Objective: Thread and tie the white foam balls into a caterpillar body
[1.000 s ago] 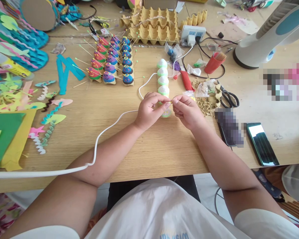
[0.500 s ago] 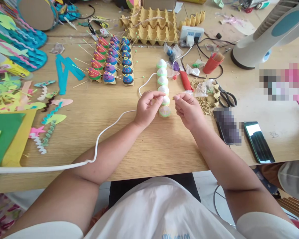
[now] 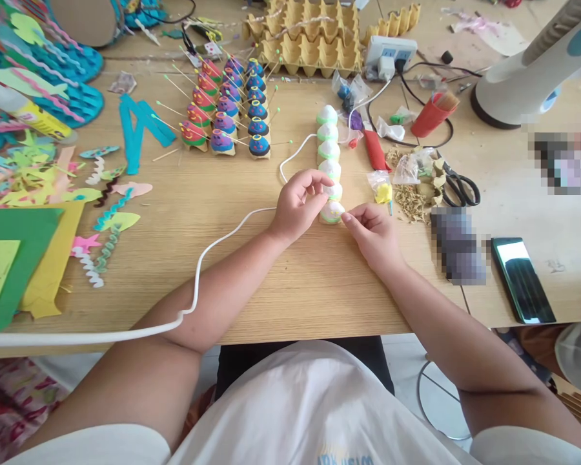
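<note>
Head view: on the pale wooden table (image 3: 290,284), a row of white paper domes with green rims (image 3: 328,150) runs from far to near at the centre. The left hand (image 3: 297,206) is half curled, thumb and fingertips pressed on the left side of the nearest dome (image 3: 332,212). The right hand (image 3: 375,234) is pinched shut, its tips touching that dome's right edge; whether it holds anything, I cannot tell. A white cord (image 3: 208,252) trails left across the forearm. Black-handled scissors (image 3: 458,187) lie to the right.

Head-worn camera looks steeply down, close over the table (image 3: 319,284).
</note>
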Demonstrator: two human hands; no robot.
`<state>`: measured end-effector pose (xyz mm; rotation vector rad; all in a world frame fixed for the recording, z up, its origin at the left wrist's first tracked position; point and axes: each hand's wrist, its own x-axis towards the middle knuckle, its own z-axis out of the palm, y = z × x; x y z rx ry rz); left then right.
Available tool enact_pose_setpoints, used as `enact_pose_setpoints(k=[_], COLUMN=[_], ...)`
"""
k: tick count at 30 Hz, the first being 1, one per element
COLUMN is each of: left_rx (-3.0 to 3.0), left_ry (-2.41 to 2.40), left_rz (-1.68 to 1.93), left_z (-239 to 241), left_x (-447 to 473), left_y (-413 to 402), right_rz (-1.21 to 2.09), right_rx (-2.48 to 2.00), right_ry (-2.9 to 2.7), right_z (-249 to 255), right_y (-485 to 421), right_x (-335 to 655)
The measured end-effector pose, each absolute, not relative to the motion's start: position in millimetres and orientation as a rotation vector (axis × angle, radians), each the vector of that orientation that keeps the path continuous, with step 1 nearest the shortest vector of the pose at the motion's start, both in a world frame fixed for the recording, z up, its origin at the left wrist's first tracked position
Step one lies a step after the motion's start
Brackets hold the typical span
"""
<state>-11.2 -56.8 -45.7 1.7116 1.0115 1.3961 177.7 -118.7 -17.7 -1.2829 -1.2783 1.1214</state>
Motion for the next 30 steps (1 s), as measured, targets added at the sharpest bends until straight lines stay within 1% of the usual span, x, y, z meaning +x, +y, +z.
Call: enact_pose_setpoints(k=[9, 19, 25, 30], left_rx=[1.761, 1.745, 1.776, 1.770], left_ry=[0.962, 0.949, 0.945, 0.921], left_rz=[1.415, 1.416, 1.426, 1.440], left_z=[-55, -55, -58, -56], left_x=[-10, -8, -7, -6], left_y=[-52, -50, -48, -49], right_rz=[1.056, 1.030, 0.947, 0.987], right_rx=[-1.332, -1.326, -1.309, -1.307], right_ry=[-1.401, -1.398, -1.459, -1.403], right_z=[-16, -17, -16, -15], right_y=[-124, -124, -125, -123], right_x=[170, 170, 169, 171])
